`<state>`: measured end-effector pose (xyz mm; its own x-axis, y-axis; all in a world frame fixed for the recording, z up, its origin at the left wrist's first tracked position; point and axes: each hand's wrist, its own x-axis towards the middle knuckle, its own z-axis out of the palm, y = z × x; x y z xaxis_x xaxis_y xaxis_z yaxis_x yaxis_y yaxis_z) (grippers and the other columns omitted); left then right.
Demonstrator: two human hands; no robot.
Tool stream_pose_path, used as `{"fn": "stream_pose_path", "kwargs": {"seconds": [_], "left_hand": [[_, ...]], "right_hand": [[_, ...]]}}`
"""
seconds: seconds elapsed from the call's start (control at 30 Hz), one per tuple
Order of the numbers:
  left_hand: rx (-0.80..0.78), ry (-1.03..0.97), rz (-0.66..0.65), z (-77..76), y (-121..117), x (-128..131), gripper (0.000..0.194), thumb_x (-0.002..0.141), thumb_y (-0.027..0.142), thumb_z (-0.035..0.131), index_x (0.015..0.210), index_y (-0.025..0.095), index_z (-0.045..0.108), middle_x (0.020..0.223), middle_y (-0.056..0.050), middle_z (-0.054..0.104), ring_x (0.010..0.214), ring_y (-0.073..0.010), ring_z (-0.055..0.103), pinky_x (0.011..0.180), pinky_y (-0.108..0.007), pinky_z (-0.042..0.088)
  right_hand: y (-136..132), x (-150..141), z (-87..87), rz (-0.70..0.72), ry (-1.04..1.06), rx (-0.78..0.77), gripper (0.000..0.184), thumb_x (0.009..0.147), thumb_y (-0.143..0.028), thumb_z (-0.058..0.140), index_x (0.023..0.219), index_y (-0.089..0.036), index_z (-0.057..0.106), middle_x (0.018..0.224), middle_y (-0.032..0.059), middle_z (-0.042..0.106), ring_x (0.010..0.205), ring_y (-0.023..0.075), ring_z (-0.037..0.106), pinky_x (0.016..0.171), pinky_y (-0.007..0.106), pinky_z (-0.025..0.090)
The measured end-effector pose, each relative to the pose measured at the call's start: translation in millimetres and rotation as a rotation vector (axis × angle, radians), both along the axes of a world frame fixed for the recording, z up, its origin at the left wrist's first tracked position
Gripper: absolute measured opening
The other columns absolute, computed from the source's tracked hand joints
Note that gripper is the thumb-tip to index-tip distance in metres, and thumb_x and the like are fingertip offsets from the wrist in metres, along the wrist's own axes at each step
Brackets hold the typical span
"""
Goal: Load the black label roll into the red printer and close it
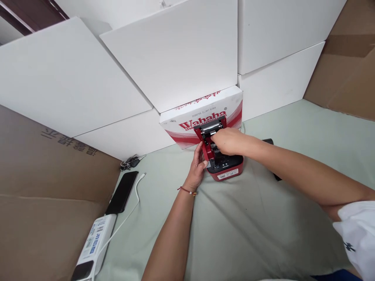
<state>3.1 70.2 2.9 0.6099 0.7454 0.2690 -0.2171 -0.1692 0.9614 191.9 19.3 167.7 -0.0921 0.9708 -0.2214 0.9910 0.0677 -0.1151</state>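
A red and black label printer (228, 171) stands on the green cloth with its lid (211, 127) raised, showing a roller and dark inner parts. My left hand (197, 169) is wrapped around the printer's left side, the thumb at its front edge. Over the open printer, my right hand (227, 141) is closed, its fingertips at the inside just below the lid. Whatever those fingertips grip, if anything, is hidden. A black object (268, 141) is partly covered by my right forearm.
Behind the printer lies a white and red Wahaha carton (172, 130), against large white boxes (175, 58). Leftward are keys (131, 161), a black phone (122, 193), a white cable (137, 187) and a white power strip (98, 238). Brown cardboard (43, 175) stands at both sides.
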Motion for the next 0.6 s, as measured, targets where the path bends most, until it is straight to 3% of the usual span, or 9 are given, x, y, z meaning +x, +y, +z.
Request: {"fn": "stream_pose_path", "kwargs": {"seconds": [0.23, 0.37, 0.47, 0.53, 0.6], "left_hand": [[0.005, -0.030, -0.026, 1.4, 0, 1, 0.080, 0.091, 0.054, 0.072, 0.163, 0.034, 0.042, 0.176, -0.005, 0.040, 0.165, -0.0330, 0.033, 0.136, -0.051, 0.028], [0.017, -0.025, -0.017, 1.7, 0, 1, 0.080, 0.092, 0.053, 0.072, 0.164, 0.035, 0.041, 0.175, -0.005, 0.041, 0.165, -0.0327, 0.033, 0.136, -0.051, 0.026], [0.030, -0.026, -0.012, 1.5, 0, 2, 0.079, 0.092, 0.052, 0.071, 0.163, 0.035, 0.042, 0.174, -0.005, 0.042, 0.164, -0.0324, 0.036, 0.136, -0.052, 0.027], [0.030, -0.024, -0.009, 1.3, 1, 2, 0.080, 0.091, 0.053, 0.072, 0.163, 0.034, 0.042, 0.174, -0.006, 0.042, 0.162, -0.0328, 0.038, 0.135, -0.052, 0.028], [0.024, -0.031, -0.008, 1.1, 1, 3, 0.082, 0.089, 0.057, 0.073, 0.162, 0.034, 0.044, 0.173, -0.007, 0.043, 0.162, -0.0337, 0.038, 0.135, -0.053, 0.028]], "right_hand": [[8, 5, -16.9, 0.038, 0.063, 0.046, 0.036, 0.096, -0.012, 0.062, 0.130, -0.013, 0.074, 0.124, 0.0195, 0.078, 0.114, 0.0339, 0.075, 0.087, 0.037, 0.055], [-26, 8, -29.8, 0.133, 0.229, 0.217, 0.032, 0.106, -0.028, 0.057, 0.131, -0.016, 0.072, 0.131, 0.0146, 0.076, 0.117, 0.0275, 0.071, 0.096, 0.036, 0.055], [-69, 7, -60.1, 0.263, 0.385, 0.499, 0.032, 0.110, -0.031, 0.049, 0.119, -0.016, 0.076, 0.123, 0.0133, 0.079, 0.112, 0.0280, 0.069, 0.099, 0.044, 0.056], [-96, 6, -87.7, 0.305, 0.374, 0.727, 0.032, 0.109, -0.028, 0.051, 0.129, -0.017, 0.073, 0.135, 0.0145, 0.076, 0.122, 0.0294, 0.066, 0.106, 0.051, 0.055], [-114, 5, -112.5, 0.321, 0.295, 0.856, 0.037, 0.107, -0.023, 0.054, 0.141, -0.020, 0.067, 0.144, 0.0129, 0.072, 0.133, 0.0280, 0.063, 0.116, 0.054, 0.050]]}}
